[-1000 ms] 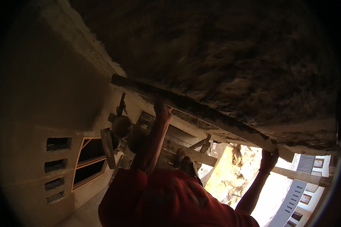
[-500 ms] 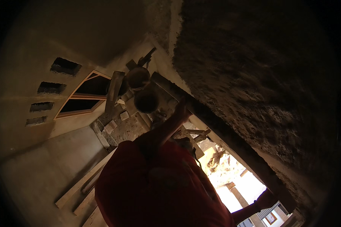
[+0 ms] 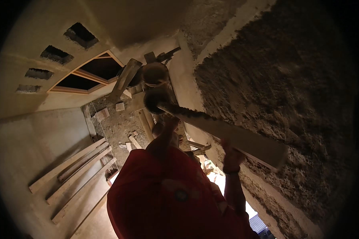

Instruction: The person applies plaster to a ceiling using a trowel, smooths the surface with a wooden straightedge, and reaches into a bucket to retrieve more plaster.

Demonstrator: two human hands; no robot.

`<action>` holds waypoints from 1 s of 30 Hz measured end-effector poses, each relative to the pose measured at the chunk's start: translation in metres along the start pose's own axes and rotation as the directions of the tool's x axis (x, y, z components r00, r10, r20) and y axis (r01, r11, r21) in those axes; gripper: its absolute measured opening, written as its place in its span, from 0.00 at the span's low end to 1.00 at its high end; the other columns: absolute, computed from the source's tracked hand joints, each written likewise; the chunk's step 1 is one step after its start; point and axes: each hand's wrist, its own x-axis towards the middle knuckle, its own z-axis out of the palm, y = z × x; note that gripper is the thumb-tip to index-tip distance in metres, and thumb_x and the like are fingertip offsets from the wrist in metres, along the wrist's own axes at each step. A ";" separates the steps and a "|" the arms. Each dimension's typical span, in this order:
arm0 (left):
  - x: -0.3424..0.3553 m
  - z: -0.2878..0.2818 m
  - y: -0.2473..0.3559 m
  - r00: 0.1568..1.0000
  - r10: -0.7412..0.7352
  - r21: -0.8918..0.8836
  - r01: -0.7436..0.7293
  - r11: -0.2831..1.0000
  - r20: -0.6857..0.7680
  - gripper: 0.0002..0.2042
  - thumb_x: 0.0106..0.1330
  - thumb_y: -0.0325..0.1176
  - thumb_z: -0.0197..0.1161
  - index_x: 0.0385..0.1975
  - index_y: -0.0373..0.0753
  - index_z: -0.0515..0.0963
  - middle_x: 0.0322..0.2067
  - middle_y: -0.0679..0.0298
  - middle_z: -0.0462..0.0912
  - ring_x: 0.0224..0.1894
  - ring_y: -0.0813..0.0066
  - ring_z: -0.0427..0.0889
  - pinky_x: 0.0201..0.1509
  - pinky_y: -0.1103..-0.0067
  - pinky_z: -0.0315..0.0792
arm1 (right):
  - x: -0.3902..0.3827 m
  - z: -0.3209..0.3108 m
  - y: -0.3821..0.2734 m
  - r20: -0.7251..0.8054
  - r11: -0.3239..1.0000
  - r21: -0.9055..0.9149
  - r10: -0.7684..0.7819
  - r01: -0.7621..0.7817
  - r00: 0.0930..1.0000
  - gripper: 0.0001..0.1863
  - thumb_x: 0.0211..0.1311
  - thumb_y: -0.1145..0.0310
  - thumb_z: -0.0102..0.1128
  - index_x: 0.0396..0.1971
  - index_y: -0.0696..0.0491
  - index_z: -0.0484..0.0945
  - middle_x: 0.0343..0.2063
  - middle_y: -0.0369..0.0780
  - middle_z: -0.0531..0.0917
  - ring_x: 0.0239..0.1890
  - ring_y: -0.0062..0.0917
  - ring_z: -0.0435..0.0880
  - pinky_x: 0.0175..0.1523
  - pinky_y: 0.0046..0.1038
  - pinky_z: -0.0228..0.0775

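Observation:
A long, straight wooden board point(image 3: 231, 133) slants across the picture, with dark mortar clinging along its upper edge. My left hand point(image 3: 170, 122) grips it close to its far end, which overlaps a dark bucket point(image 3: 155, 99). Farther along the board, toward its near end, my right hand point(image 3: 232, 158) holds the lower edge, a little blurred. To the right rises a wall coated in rough, dark wet plaster point(image 3: 307, 99). The board stands away from that wall in front of it.
A second bucket point(image 3: 154, 74) stands behind the first, beside an upright plank point(image 3: 125, 79). Several long timbers point(image 3: 68, 165) lean at the left wall. Rubble and block pieces point(image 3: 101, 114) litter the ground. A wood-framed window point(image 3: 87, 75) sits in the left wall; a bright opening is below right.
The board has come away from the plastered wall and swung toward a flatter slant, its far end now over the bucket. My right hand has moved up and inward along with it.

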 end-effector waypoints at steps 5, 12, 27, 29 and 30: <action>0.010 -0.022 -0.012 0.984 0.068 0.011 -0.067 0.998 -0.162 0.28 0.66 0.54 0.47 0.55 0.35 0.65 0.52 0.48 0.71 0.57 0.57 0.68 0.63 0.65 0.62 | 0.012 0.079 -0.033 0.188 0.987 0.155 -0.058 0.029 0.981 0.21 0.48 0.71 0.70 0.42 0.58 0.74 0.37 0.39 0.79 0.37 0.25 0.77 0.45 0.29 0.70; 0.025 -0.020 0.007 0.745 -0.561 -0.901 0.121 -0.418 0.361 0.31 0.65 0.55 0.49 0.59 0.37 0.58 0.56 0.47 0.65 0.59 0.50 0.66 0.63 0.57 0.60 | 0.012 0.009 -0.069 0.109 0.969 0.244 0.018 -0.044 0.994 0.24 0.49 0.73 0.67 0.47 0.59 0.70 0.41 0.40 0.77 0.42 0.26 0.76 0.45 0.26 0.69; 0.044 0.084 0.085 0.930 -0.032 -0.901 0.363 0.237 0.366 0.30 0.62 0.56 0.55 0.57 0.43 0.63 0.52 0.56 0.71 0.52 0.55 0.73 0.52 0.53 0.71 | -0.190 -0.218 0.093 -0.674 0.865 0.375 0.501 -0.333 0.543 0.19 0.66 0.67 0.48 0.53 0.60 0.67 0.51 0.46 0.74 0.52 0.35 0.74 0.54 0.34 0.71; 0.042 0.093 0.111 0.920 -0.023 -0.849 0.369 0.378 0.390 0.29 0.62 0.56 0.55 0.56 0.42 0.63 0.50 0.55 0.72 0.51 0.55 0.74 0.49 0.53 0.72 | -0.247 -0.217 0.143 -0.686 0.826 0.329 0.542 -0.458 0.485 0.21 0.62 0.67 0.54 0.52 0.62 0.67 0.49 0.46 0.75 0.51 0.33 0.75 0.52 0.32 0.72; 0.046 0.097 0.119 0.920 -0.016 -0.825 0.359 0.436 0.392 0.28 0.63 0.56 0.55 0.55 0.42 0.64 0.50 0.55 0.72 0.50 0.55 0.75 0.48 0.53 0.73 | -0.255 -0.210 0.148 -0.699 0.765 0.138 0.525 -0.630 0.485 0.25 0.58 0.68 0.60 0.52 0.64 0.67 0.46 0.46 0.77 0.49 0.29 0.76 0.50 0.29 0.73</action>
